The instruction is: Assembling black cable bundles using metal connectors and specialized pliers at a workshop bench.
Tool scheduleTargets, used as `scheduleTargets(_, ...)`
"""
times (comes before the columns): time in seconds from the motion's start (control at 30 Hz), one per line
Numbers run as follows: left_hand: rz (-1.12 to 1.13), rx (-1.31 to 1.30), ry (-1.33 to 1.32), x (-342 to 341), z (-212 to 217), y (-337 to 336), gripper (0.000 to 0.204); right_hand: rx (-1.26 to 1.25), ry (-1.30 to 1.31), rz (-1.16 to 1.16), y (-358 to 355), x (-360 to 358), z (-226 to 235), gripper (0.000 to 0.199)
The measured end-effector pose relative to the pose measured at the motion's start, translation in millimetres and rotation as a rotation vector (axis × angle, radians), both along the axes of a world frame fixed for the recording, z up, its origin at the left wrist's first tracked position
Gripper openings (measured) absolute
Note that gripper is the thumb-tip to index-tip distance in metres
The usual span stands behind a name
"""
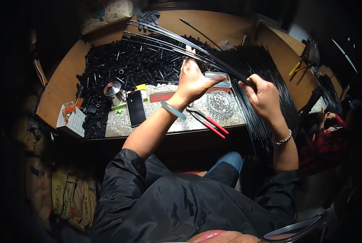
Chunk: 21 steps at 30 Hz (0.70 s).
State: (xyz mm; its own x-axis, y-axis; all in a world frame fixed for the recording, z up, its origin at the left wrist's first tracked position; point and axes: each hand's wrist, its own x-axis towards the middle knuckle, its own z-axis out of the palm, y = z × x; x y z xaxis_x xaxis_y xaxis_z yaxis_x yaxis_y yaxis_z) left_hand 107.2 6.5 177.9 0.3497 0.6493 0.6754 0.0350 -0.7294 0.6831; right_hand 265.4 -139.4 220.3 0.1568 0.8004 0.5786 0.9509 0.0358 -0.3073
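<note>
My right hand (264,97) is closed around one end of a bundle of long, thin black cables (229,68). The bundle slants up and to the left, and its far ends fan apart over the bench. Under the bundle, my left hand (193,83) is raised with thumb and fingers apart. Its fingertips reach the cables, but I cannot tell whether they touch. Below the left hand lie pliers with red handles (214,125) and a round clear glass dish (220,103). A dark phone (136,108) rests left of my left forearm.
Small black parts (104,67) are heaped inside the bench's wooden rim (59,95). More long black cables (249,117) lie at the right. A metal can (113,93) and white box (71,120) stand left. Beyond the right side are another person's hand (330,116) and red checked sleeve (322,143).
</note>
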Motion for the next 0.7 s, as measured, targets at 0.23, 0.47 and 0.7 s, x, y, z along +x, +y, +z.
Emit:
scheduleTargets(0.23, -0.133, -0.363, -0.425, -33.1, -19.6, 17.8, 0.029, -0.295, 0.209, 0.306, 12.6, -13.2, -7.2, 0.023)
scheduleTargets(0.47, -0.107, -0.298, -0.537, -92.3, -23.4, 37.7, 0.036, -0.482, 0.396, 0.387, -7.3, 28.4, -34.1, 0.008)
scheduleTargets(0.7, 0.032, -0.210, -0.506, -112.8, -36.5, 46.0, 0.039, -0.465, 0.746, 0.339, -40.8, 63.2, -22.3, 0.015)
